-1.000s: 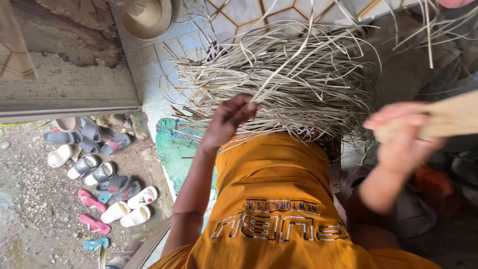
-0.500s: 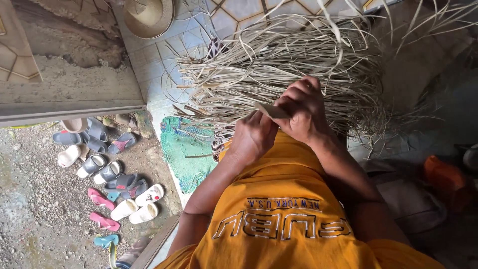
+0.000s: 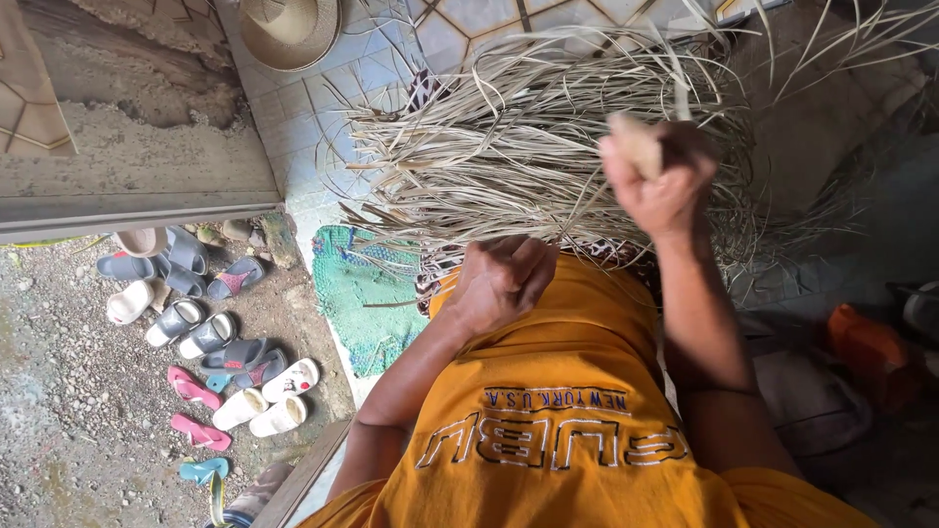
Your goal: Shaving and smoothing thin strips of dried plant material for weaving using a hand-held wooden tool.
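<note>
Right hand (image 3: 657,181) has been raised from beside the left since half a second ago, closed on a pale strip (image 3: 636,142); a strand is apparently being drawn out. Left hand (image 3: 504,282) is clenched at the near edge of the dried leaves (image 3: 518,147).

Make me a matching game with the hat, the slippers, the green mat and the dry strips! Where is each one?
Things:
1. straw hat
2. slippers
3. green mat
4. dry strips

Places:
A. on the gravel, in a cluster
B. on the tiled floor at the top of the view
C. in front of the hands, in a big bundle
D. at the edge of the tiles, beside the gravel

Pairs: 1-B, 2-A, 3-D, 4-C
</note>
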